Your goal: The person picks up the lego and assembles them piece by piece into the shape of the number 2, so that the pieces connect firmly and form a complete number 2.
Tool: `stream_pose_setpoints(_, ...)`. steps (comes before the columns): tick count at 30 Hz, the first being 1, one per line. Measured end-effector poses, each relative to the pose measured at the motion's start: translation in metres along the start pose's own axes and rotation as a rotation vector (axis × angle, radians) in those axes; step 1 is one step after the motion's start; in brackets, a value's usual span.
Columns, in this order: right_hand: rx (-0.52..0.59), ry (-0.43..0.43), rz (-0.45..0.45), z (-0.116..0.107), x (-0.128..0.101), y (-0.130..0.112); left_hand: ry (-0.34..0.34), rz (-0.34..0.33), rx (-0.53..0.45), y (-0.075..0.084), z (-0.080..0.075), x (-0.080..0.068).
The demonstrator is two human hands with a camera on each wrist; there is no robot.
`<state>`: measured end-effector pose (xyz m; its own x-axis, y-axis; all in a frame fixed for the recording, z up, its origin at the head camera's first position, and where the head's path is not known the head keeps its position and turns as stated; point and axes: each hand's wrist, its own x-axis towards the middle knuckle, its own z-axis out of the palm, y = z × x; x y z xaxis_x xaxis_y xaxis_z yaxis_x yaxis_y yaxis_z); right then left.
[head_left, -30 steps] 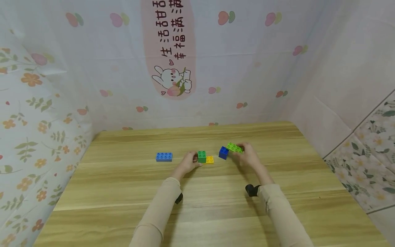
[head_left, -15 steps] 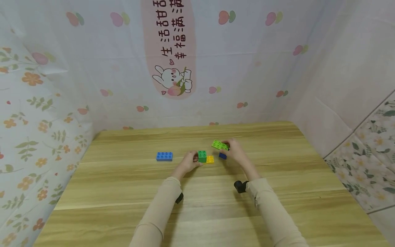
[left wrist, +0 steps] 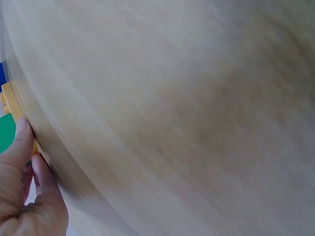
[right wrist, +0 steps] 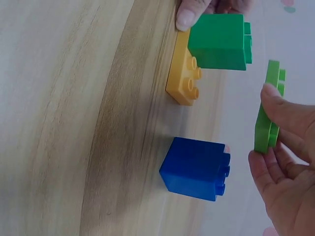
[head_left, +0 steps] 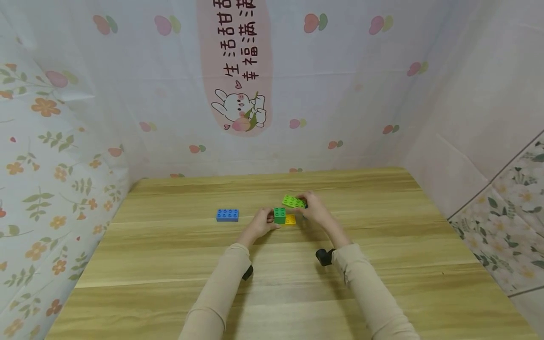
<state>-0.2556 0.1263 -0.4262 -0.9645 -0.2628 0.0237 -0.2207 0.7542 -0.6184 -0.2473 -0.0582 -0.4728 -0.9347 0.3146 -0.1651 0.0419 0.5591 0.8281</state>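
Observation:
My right hand (head_left: 315,208) pinches a lime-green toy brick (right wrist: 268,108) between thumb and fingers, holding it raised above the table. On the table, a yellow brick (right wrist: 178,73) carries a green block (right wrist: 216,37) on one end, leaving studs bare at the other. My left hand (head_left: 259,224) grips the yellow brick at its covered end, thumb along its side. In the right wrist view a dark blue block (right wrist: 192,167) stands apart from the yellow brick; my right hand mostly hides it in the head view.
A lighter blue long brick (head_left: 227,216) lies left of my left hand. The wood-grain table (head_left: 280,293) runs back to a patterned cloth wall (head_left: 357,104), with more cloth at both sides.
My right hand has carried the lime-green brick leftward, over and past the dark blue block, to just behind the green block. My left hand has stayed in place.

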Motion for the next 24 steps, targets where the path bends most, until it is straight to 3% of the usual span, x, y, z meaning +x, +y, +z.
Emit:
stream_pose_setpoints(10, 0.035, -0.063, -0.065, 0.0025, 0.0006, -0.0039, -0.009, 0.062, 0.029, -0.0031, -0.001, 0.0034)
stream_pose_setpoints(24, 0.006, -0.15, -0.138, 0.0095, 0.0027, -0.0035, -0.009, 0.076, -0.047, -0.0048, -0.0004, 0.0029)
